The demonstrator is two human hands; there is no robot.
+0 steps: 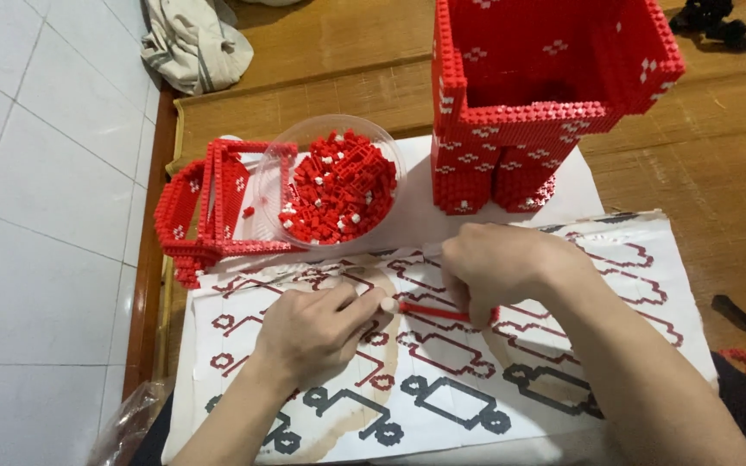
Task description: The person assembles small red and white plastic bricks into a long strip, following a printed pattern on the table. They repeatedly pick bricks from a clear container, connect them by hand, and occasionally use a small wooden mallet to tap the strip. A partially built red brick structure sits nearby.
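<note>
My left hand [312, 328] and my right hand [498, 267] meet over a printed instruction sheet [563, 380]. Between them they hold a thin red strip of small bricks [438, 311], lying almost level. My left fingertips pinch its left end, which has a white piece on it. My right hand grips the right part, and a short red end pokes out below that palm. A clear round bowl [388, 144] full of small red and white bricks stands behind my left hand.
A tall red brick structure [554, 86] stands at the back right. A curved red brick section [209, 203] lies left of the bowl. Crumpled cloth [187, 43] sits at the far left. White floor tiles [45, 173] border the wooden platform.
</note>
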